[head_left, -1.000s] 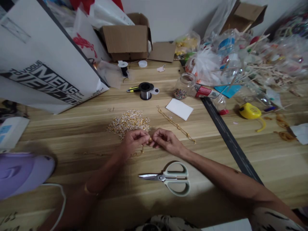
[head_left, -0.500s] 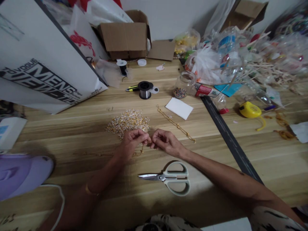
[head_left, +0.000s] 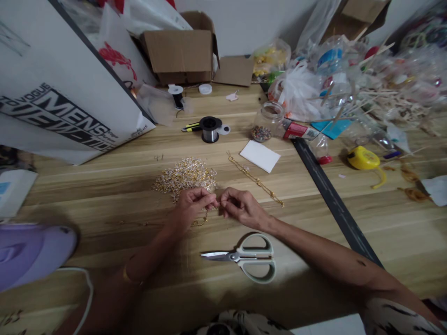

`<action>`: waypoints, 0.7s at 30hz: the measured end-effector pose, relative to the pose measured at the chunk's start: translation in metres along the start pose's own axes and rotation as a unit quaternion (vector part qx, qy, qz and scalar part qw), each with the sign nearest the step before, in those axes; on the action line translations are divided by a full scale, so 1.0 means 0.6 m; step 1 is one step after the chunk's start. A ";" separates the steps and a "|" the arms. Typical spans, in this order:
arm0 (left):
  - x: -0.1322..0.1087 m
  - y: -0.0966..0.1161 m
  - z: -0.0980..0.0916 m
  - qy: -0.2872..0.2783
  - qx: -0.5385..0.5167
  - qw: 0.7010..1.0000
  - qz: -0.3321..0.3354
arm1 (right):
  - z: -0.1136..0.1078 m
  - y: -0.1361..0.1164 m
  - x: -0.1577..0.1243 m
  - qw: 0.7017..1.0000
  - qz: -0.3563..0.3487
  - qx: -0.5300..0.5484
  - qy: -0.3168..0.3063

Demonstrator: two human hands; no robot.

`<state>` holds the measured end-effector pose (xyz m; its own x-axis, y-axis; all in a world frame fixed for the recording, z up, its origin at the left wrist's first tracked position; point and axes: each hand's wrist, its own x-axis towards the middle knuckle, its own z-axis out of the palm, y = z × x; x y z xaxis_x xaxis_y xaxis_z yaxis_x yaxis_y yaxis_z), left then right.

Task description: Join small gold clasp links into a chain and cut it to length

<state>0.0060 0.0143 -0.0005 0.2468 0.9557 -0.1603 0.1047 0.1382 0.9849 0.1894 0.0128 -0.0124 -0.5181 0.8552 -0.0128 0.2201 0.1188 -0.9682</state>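
Observation:
My left hand [head_left: 194, 204] pinches the end of a gold beaded chain [head_left: 200, 222], which hangs below the fingers and trails left on the table under my wrist. Close beside it, my right hand [head_left: 240, 204] is closed in a pinch, its fingertips almost meeting the left ones. Whatever lies between the right fingers is too small to make out. Just behind the left hand is a heap of gold and clear beaded links [head_left: 185, 177]. Another gold chain [head_left: 256, 180] lies stretched out beyond the right hand. Scissors with pale handles [head_left: 244, 257] rest slightly open in front of both hands.
A wire spool [head_left: 210, 130], a yellow-black cutter [head_left: 190, 126], a jar of beads [head_left: 265, 123] and a white pad [head_left: 260, 156] stand farther back. To the right lie a black metal ruler [head_left: 335, 204] and a yellow tape measure [head_left: 363, 158]. A purple iron [head_left: 35, 253] stands left.
My right fingertips have shifted very slightly away from the left ones. The left hand and the chain stay nearly in place.

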 end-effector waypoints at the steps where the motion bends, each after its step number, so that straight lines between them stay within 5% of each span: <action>1: 0.000 0.000 0.000 0.003 -0.002 1.000 0.003 | 0.000 0.001 0.001 1.000 0.007 0.020 -0.002; 11: 0.005 -0.008 -0.003 -0.013 -0.019 0.999 0.028 | -0.005 0.002 0.011 0.973 0.064 0.217 -0.044; 21: 0.007 -0.008 -0.001 -0.011 0.002 1.000 -0.002 | -0.011 0.008 0.012 0.966 0.044 0.249 -0.060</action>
<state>0.0060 0.0177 -0.0056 0.2679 0.9490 -0.1664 0.1089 0.1418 0.9839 0.1920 0.0230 -0.0155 -0.6138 0.7831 -0.0996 -0.1427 -0.2342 -0.9617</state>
